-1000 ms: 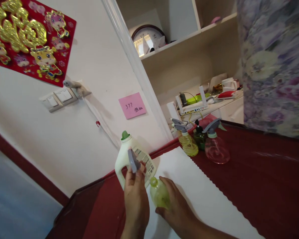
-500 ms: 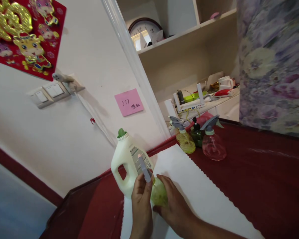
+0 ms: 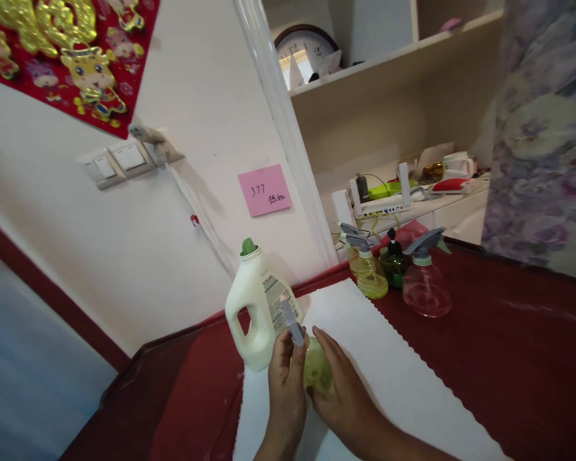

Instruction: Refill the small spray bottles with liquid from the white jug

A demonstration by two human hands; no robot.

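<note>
Between my two hands is a small spray bottle (image 3: 319, 368) with a rounded, see-through yellow-green body and a grey spray head. My left hand (image 3: 287, 368) grips the spray head at the neck, fingers closed. The bottle's body is held by my right hand (image 3: 343, 390), fingers curved along its right side and thumb toward the front. Just behind and left stands a large pale green jug (image 3: 252, 320) with a handle, a printed label and no cap over its green spout. White paper (image 3: 398, 384) lies under the hands and the bottle.
Along the back of the dark red table (image 3: 499, 333) stand a pink spray bottle (image 3: 427, 291), a dark green pump bottle (image 3: 393, 264) and yellow spray bottles (image 3: 372, 282). Behind them, a shelf holds a white router (image 3: 381, 203). A pink note (image 3: 265, 191) is stuck to the wall.
The camera view has shifted, so the wall and table items appear farther right. Both hands keep their hold on the spray bottle, with little change in their pose.
</note>
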